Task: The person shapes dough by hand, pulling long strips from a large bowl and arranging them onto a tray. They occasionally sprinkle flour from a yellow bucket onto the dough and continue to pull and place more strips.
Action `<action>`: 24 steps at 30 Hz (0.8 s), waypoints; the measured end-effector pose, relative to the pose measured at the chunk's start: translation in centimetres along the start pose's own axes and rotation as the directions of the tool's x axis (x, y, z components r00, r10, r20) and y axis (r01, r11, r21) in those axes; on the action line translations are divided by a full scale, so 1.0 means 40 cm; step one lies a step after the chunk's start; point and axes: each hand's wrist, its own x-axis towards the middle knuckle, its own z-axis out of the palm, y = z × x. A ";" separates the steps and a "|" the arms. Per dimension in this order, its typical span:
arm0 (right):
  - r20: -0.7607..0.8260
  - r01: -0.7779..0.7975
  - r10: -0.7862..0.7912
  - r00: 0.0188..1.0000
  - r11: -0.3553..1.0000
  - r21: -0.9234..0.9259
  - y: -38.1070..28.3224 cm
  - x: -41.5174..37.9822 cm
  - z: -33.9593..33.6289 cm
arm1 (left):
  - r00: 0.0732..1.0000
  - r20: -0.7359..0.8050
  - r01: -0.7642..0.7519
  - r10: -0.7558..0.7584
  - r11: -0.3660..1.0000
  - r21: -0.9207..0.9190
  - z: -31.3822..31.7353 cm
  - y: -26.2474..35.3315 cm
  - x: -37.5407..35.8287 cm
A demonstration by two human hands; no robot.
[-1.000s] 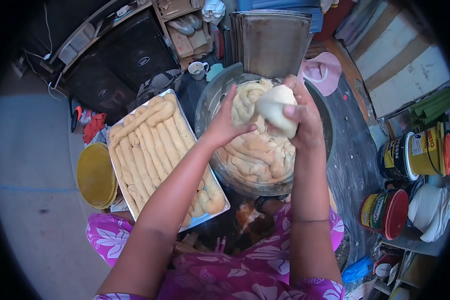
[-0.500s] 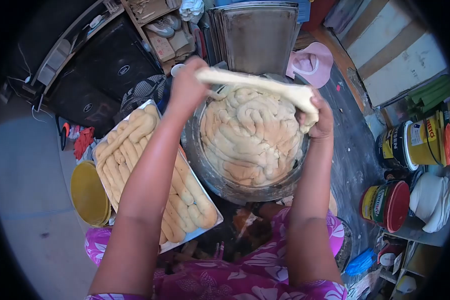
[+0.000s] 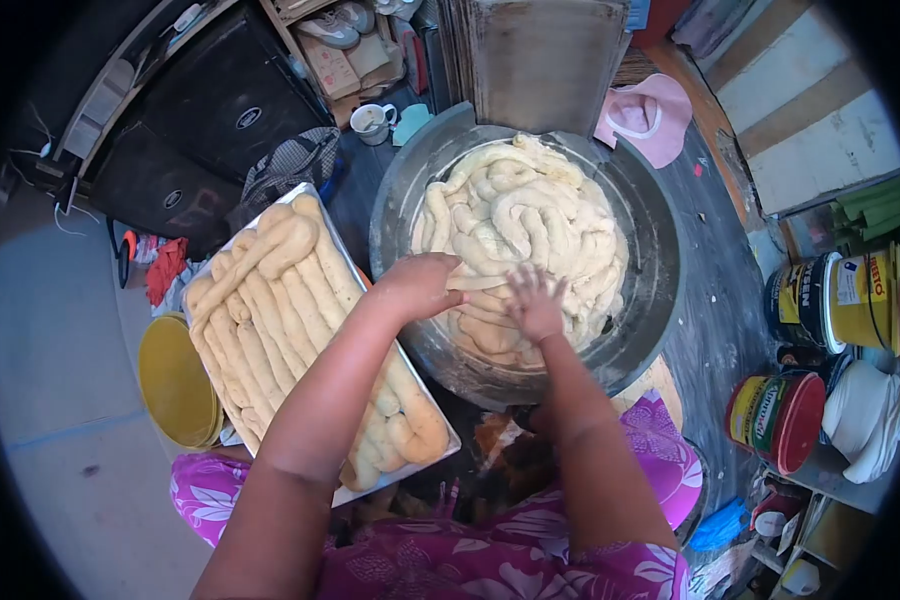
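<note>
A large coiled heap of pale dough (image 3: 560, 215) fills much of a round dark basin (image 3: 655, 260) in front of me. At the near left side of the heap is my left hand (image 3: 418, 287), its thumb and fingers closed around the end of a dough strand (image 3: 485, 283). My right hand (image 3: 537, 305) lies on the dough just to the right, with fingers spread and nothing gripped. To the left, a white-rimmed tray (image 3: 448, 455) carries several long dough ropes (image 3: 270, 330) side by side, with a thicker twisted piece across the far end.
A white mug (image 3: 372, 123) stands behind the basin on the left, near upright dark trays (image 3: 550, 65). A pink cap (image 3: 648, 118) lies at the back right. Paint buckets (image 3: 775, 420) line the right side. A yellow bucket (image 3: 175, 380) is left of the tray.
Both hands have come down from above the basin onto the dough. The strand stretched between them is now laid on the heap, and my right hand has let go of it.
</note>
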 end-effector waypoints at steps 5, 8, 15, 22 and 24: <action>0.108 -0.723 0.735 0.669 0.612 0.321 0.089 -0.010 -0.019 | 0.999 -0.034 0.031 -0.035 0.995 -0.096 -0.043 0.001 -0.047; -0.164 -0.587 0.623 0.765 0.779 0.220 -0.033 -0.123 0.068 | 0.998 -0.056 0.014 -0.022 0.989 -0.144 -0.041 0.000 -0.050; -0.051 -0.632 0.681 0.730 0.702 0.328 0.025 -0.073 -0.089 | 1.000 -0.019 -0.027 0.024 0.985 -0.169 -0.025 0.022 -0.075; 0.279 -0.650 0.587 0.760 0.679 0.342 0.037 -0.056 -0.051 | 0.999 -0.049 0.006 -0.015 0.982 -0.189 -0.030 0.018 -0.089; 0.383 -0.622 0.549 0.743 0.354 0.699 0.046 -0.005 -0.096 | 0.999 -0.034 0.018 -0.024 0.984 -0.177 -0.024 0.009 -0.083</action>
